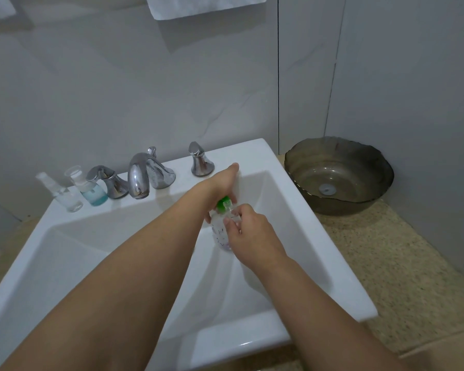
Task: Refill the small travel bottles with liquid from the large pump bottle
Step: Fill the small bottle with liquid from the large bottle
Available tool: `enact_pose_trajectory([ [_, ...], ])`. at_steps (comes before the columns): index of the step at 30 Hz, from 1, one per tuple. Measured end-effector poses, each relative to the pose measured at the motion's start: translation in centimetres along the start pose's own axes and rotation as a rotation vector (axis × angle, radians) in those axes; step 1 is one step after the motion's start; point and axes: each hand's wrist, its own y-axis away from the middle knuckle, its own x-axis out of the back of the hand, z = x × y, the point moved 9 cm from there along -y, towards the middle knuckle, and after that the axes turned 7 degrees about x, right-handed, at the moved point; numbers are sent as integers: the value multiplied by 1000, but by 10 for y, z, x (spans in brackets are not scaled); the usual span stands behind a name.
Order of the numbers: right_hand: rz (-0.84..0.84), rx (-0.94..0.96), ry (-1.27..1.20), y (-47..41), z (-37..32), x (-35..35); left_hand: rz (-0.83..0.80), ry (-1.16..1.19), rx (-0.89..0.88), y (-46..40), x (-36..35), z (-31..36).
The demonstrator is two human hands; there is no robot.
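Over the white sink (292,215) stands the large pump bottle (219,231), clear with a green pump head (223,205). My left hand (220,183) reaches over from the left and grips the bottle at its pump head. Just right of the nozzle, my right hand (252,234) pinches a small clear travel bottle (234,215), which is mostly hidden by the fingers. Two more travel bottles stand on the sink's back-left ledge: a clear spray bottle (65,195) and a capped bottle of blue liquid (90,190).
A chrome faucet (138,175) with two handles (110,183) (200,163) lines the back ledge. A dark glass basin (338,175) sits on the speckled counter (402,263) to the right. A white towel (204,6) hangs on the wall above.
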Motion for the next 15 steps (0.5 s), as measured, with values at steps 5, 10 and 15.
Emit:
enact_pose_trajectory([
  [5, 6, 16, -1, -3, 0, -1, 112, -7, -117, 1, 5, 10],
  [10, 4, 13, 29, -5, 2, -3, 200, -28, -230, 1, 7, 18],
  [15, -3, 14, 34, -5, 2, -5, 177, -26, -215, -6, 6, 16],
])
